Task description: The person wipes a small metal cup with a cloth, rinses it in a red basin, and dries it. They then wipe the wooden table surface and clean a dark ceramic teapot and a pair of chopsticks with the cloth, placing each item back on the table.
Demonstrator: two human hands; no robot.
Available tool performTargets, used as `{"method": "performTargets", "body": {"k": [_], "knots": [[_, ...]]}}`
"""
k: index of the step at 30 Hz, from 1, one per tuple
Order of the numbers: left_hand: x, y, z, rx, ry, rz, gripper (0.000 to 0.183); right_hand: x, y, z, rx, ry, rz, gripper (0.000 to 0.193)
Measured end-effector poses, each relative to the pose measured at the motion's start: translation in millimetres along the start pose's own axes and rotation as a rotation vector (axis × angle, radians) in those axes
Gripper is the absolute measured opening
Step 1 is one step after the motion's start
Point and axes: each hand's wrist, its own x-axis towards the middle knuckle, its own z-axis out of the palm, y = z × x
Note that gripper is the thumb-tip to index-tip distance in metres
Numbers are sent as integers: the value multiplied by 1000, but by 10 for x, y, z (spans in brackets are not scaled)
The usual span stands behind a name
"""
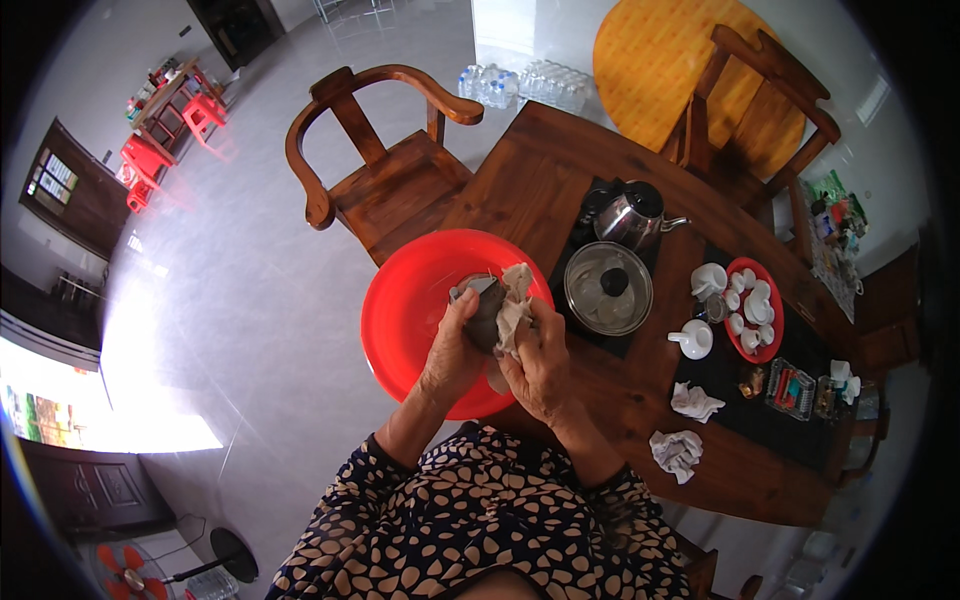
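Note:
Above a red plastic basin (391, 325), my left hand (452, 350) is closed around a dark grey, rounded object (484, 318) about the size of a fist. Its kind cannot be made out, since fingers and cloth cover much of it. My right hand (541, 368) grips a crumpled beige cloth (512, 318) and presses it to the right side of the dark object. Both hands are close together, with the basin's red bottom and rim showing around them.
On the wooden table (610, 405) to the right are a steel kettle (636, 214), a glass-lidded pot (608, 288), a white teapot (692, 339), a red tray (764, 346) of white cups, and crumpled tissues (676, 455). A wooden armchair (395, 195) stands beyond the basin.

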Motion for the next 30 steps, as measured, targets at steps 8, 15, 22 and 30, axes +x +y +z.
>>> {"method": "performTargets", "body": {"k": [8, 15, 22, 30], "knots": [[-175, 117, -54, -20, -185, 53, 88, -6, 64, -341, 462, -90, 226, 27], [-296, 118, -26, 65, -263, -70, 111, 217, -15, -201, 634, -249, 186, 33], [-259, 136, -89, 178, -312, -23, 121, -130, 95, -243, 353, -380, 178, 24], [-253, 90, -62, 173, -252, -60, 120, -6, -216, -551, 939, -105, 666, 26]]}}
